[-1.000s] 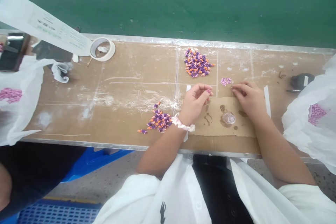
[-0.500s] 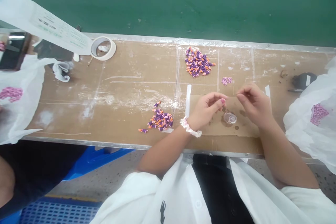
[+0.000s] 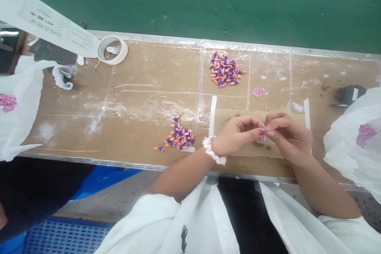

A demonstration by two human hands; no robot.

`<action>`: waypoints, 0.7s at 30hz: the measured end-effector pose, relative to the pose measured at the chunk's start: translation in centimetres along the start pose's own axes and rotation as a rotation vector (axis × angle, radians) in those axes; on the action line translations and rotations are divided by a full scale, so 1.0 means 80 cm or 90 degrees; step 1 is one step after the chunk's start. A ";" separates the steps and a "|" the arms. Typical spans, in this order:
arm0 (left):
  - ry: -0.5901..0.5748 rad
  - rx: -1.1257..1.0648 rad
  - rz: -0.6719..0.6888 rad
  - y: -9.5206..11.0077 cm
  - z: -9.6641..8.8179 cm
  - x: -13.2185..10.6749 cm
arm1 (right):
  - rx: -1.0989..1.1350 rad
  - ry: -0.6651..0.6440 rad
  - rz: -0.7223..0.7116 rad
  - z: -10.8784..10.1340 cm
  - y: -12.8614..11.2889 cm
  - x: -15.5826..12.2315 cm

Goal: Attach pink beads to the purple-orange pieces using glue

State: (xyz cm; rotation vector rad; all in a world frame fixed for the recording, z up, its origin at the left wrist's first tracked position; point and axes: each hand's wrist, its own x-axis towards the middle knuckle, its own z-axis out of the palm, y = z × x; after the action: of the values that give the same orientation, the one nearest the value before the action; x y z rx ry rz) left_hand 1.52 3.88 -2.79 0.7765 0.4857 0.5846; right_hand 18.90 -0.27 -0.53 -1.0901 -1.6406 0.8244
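My left hand [image 3: 238,135] and my right hand [image 3: 287,135] meet at their fingertips above a taped-down cardboard sheet [image 3: 226,121]. Both are pinched closed; whatever small thing lies between the fingers is too small to make out. Just beneath the fingertips a small clear round dish [image 3: 262,139] shows in part, the rest covered by my hands. Beyond them lies a little cluster of pink-and-white beads [image 3: 258,92]. A heap of small purple-and-orange figures [image 3: 225,69] sits at the back, and a smaller pile of the same figures [image 3: 180,136] lies left of my left wrist.
A tape roll [image 3: 112,50] and a white bottle with printed text [image 3: 56,24] are at the back left. White plastic bags holding pink pieces lie at the left [image 3: 22,121] and right [image 3: 345,139]. A dark object [image 3: 350,95] rests behind the right bag.
My right hand has moved down and left until its fingertips meet those of my left hand. The clear dish is now mostly covered. The view has shifted slightly.
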 end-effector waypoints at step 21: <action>0.149 0.596 0.531 -0.013 0.011 -0.007 | 0.046 0.051 -0.001 0.017 -0.019 -0.007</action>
State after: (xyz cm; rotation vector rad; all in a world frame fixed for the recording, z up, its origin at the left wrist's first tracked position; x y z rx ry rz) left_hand 1.97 2.49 -2.90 1.8541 0.6527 1.2600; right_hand 17.22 -1.40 0.23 -1.0575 -1.5338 0.8231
